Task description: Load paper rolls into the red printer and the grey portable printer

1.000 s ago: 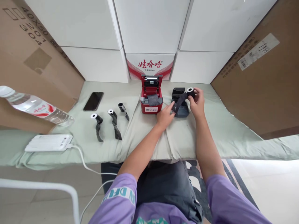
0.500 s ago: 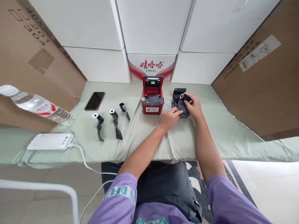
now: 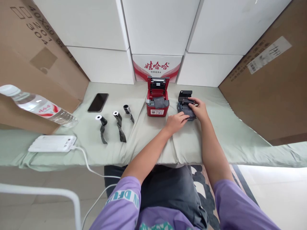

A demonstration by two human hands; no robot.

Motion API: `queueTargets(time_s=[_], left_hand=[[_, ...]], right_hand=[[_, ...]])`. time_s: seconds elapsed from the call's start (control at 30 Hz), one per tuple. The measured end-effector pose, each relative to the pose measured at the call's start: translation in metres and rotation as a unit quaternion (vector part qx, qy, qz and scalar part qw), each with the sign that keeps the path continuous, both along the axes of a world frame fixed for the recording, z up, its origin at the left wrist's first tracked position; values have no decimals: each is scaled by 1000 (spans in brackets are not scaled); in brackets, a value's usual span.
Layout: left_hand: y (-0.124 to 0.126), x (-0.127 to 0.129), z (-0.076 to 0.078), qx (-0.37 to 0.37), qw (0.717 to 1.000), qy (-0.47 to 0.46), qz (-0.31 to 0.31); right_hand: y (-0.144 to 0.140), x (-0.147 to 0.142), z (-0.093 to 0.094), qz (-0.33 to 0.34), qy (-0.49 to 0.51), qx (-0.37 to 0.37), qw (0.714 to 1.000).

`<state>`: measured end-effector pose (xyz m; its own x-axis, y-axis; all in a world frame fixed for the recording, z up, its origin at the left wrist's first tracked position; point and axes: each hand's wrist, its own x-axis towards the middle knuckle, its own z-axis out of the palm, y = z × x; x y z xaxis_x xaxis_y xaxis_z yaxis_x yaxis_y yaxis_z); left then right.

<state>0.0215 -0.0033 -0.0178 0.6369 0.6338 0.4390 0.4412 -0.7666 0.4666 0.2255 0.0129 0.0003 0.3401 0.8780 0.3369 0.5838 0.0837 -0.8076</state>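
A small dark printer [image 3: 191, 118] sits on the cloth with its black lid [image 3: 185, 93] raised. My right hand [image 3: 199, 108] holds a black paper roll [image 3: 187, 101] at the printer's opening, just in front of the lid. From the roll, a dark strip of paper [image 3: 188, 110] runs forward over the printer's front. My left hand [image 3: 176, 123] is closed at the strip's front left edge, its fingertips against the strip and the printer. Left of my hands stands a red printer [image 3: 157, 112], lid up, with dark paper [image 3: 159, 102] hanging out over its front.
Several items lie to the left: three black paper rolls [image 3: 117, 115] with loose tails, a phone [image 3: 98, 102], a white power bank [image 3: 52, 143] with a cable, and a tilted water bottle [image 3: 40, 107]. White boxes [image 3: 158, 28] line the back; cardboard boxes [image 3: 266, 80] flank both sides.
My right hand has lowered and turned the paper roll, so it now lies crosswise in the printer's opening. My left hand stays at the front edge.
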Motion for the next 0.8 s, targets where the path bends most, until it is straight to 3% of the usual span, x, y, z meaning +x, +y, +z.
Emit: queueTargets(time_s=[0.2, 0.37, 0.63, 0.8], left_hand=[[0, -1, 3, -15, 1000, -17, 13], [2, -3, 3, -20, 999, -24, 16], [5, -7, 4, -43, 998, -42, 24], [5, -7, 4, -43, 998, -43, 25]], right_hand=[[11, 4, -13, 35, 59, 1, 998], [14, 9, -17, 43, 46, -4, 998], [14, 10, -16, -20, -55, -19, 998], [13, 10, -17, -20, -31, -18, 999]])
